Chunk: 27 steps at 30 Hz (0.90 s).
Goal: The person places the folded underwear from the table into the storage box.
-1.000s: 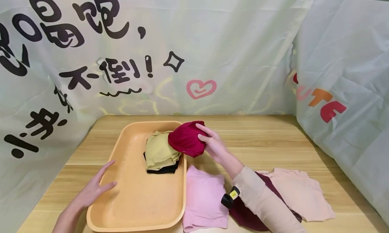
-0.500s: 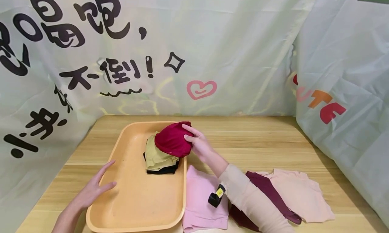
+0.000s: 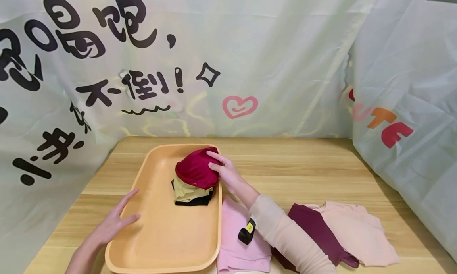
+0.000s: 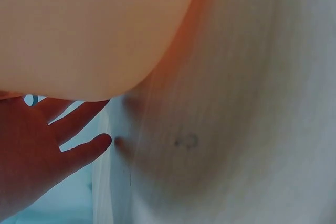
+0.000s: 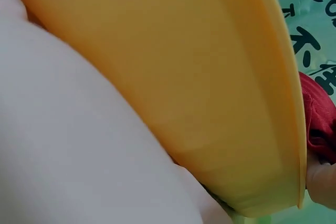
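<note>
Right hand (image 3: 228,174) grips crimson cloth (image 3: 197,168) atop khaki cloth (image 3: 187,192) and black cloth (image 3: 194,202), far right part of tray (image 3: 168,238). Left hand (image 3: 113,225) at left rim, fingers spread, holding nothing. Step seemingly stacking; next move calls for squaring cloth, then release.

Crimson cloth (image 3: 194,171), khaki cloth (image 3: 185,192), pale-orange tray (image 3: 166,240), whitish curtain (image 3: 285,67) (black-lettered).

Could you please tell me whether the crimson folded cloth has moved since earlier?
Yes: in the head view, the crimson folded cloth has shifted left relative to the orange rectangular plastic tray, from across its right rim inward.
</note>
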Each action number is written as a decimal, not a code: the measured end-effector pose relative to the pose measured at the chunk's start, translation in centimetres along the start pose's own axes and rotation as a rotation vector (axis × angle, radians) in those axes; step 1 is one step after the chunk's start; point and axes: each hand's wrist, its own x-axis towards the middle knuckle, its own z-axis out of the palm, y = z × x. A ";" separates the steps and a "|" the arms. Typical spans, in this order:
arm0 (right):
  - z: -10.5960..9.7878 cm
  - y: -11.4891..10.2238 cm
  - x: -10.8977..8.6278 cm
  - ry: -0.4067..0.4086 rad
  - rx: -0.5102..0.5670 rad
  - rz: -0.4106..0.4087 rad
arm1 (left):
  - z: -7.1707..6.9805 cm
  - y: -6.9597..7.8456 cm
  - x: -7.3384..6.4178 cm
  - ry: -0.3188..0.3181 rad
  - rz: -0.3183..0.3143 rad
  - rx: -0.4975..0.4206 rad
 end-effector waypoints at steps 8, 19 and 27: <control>0.3 -0.2 0.0 0.067 -0.365 -0.108 | 0.1 -0.1 0.0 -0.002 -0.001 -0.003; -0.1 -0.1 0.3 0.107 -0.474 -0.096 | 0.2 -0.1 0.0 -0.009 -0.010 -0.014; -0.4 -0.1 0.6 0.063 -0.622 -0.118 | 0.1 0.1 0.1 -0.004 -0.013 -0.018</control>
